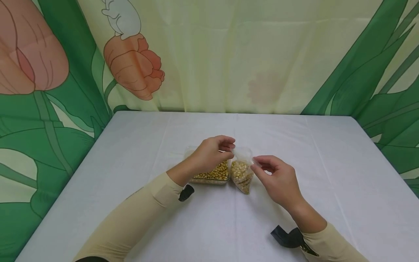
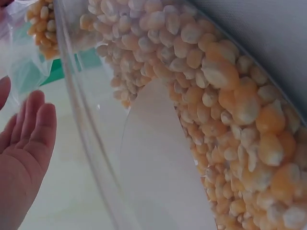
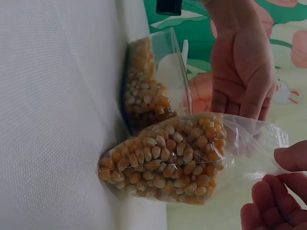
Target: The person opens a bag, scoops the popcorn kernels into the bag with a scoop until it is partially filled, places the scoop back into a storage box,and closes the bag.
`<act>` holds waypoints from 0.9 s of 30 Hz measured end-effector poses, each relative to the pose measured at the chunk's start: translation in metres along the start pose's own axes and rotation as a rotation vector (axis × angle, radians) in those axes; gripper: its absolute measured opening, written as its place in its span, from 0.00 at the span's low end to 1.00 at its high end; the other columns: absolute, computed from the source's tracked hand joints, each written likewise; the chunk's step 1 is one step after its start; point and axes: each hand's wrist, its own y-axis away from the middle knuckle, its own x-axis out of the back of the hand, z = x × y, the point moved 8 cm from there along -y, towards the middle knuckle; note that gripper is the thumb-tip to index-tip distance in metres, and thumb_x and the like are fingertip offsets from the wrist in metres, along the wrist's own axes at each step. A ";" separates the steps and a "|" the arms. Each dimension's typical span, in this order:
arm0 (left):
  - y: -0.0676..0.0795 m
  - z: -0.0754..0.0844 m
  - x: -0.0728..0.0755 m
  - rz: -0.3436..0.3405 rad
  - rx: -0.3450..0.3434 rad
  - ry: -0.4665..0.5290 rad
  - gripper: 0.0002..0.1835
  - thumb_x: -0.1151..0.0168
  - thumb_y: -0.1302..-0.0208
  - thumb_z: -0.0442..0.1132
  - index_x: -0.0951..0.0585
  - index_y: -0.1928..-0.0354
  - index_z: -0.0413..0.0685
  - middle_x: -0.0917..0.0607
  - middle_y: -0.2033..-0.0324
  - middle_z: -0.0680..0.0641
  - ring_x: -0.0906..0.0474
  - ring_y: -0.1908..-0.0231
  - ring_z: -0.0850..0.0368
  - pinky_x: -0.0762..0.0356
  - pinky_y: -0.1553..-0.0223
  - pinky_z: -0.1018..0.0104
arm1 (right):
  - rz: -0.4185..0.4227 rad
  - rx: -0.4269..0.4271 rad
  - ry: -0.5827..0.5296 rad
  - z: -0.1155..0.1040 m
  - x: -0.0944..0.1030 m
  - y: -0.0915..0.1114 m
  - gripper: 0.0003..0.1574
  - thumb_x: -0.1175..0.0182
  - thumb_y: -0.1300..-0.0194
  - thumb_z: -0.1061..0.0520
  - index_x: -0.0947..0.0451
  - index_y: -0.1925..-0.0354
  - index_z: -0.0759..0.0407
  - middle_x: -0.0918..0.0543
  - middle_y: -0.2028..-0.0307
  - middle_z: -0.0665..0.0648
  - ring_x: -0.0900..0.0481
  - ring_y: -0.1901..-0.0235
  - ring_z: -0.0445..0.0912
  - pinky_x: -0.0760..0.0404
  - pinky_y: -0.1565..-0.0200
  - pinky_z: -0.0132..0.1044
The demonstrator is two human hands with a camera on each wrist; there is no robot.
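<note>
A clear plastic bag (image 3: 165,163) of corn kernels stands tilted, its lower corner on the table. My right hand (image 1: 279,178) pinches the film at the bag's upper right edge between thumb and forefinger. On the other side my left hand (image 1: 212,154) is at the bag's upper left edge, thumb and fingers apart; its fingertips are partly behind the film in the right wrist view. Under my left wrist sits a clear rectangular container (image 1: 212,181) of corn kernels (image 2: 216,96), beside the bag. A pale, rounded flat shape (image 2: 158,153) shows at the container in the left wrist view.
A white cloth covers the table (image 1: 157,225). Behind it hangs a curtain (image 1: 209,54) printed with flowers, leaves and a rabbit. Black wrist mounts (image 1: 288,237) are strapped at both sleeves.
</note>
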 end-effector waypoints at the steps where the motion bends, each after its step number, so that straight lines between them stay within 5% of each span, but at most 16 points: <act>1: -0.001 0.000 -0.001 -0.008 -0.001 -0.007 0.20 0.36 0.30 0.35 0.23 0.38 0.43 0.16 0.50 0.51 0.21 0.48 0.59 0.22 0.50 0.69 | 0.000 -0.004 0.008 0.000 0.000 0.000 0.10 0.30 0.40 0.68 0.15 0.58 0.66 0.13 0.63 0.57 0.18 0.65 0.36 0.23 0.58 0.20; 10: -0.003 0.006 0.002 -0.001 -0.046 -0.078 0.07 0.33 0.33 0.35 0.16 0.54 0.45 0.16 0.65 0.53 0.19 0.61 0.61 0.21 0.58 0.70 | -0.004 -0.068 0.090 0.002 0.009 0.000 0.02 0.31 0.37 0.64 0.14 0.64 0.62 0.13 0.69 0.53 0.19 0.68 0.40 0.25 0.62 0.24; 27: 0.001 0.021 0.004 -0.030 -0.065 -0.118 0.06 0.33 0.33 0.33 0.16 0.56 0.44 0.16 0.66 0.53 0.20 0.62 0.61 0.21 0.60 0.71 | -0.059 -0.024 0.118 0.001 0.033 -0.016 0.03 0.32 0.36 0.64 0.13 0.65 0.58 0.12 0.67 0.52 0.20 0.66 0.31 0.25 0.61 0.22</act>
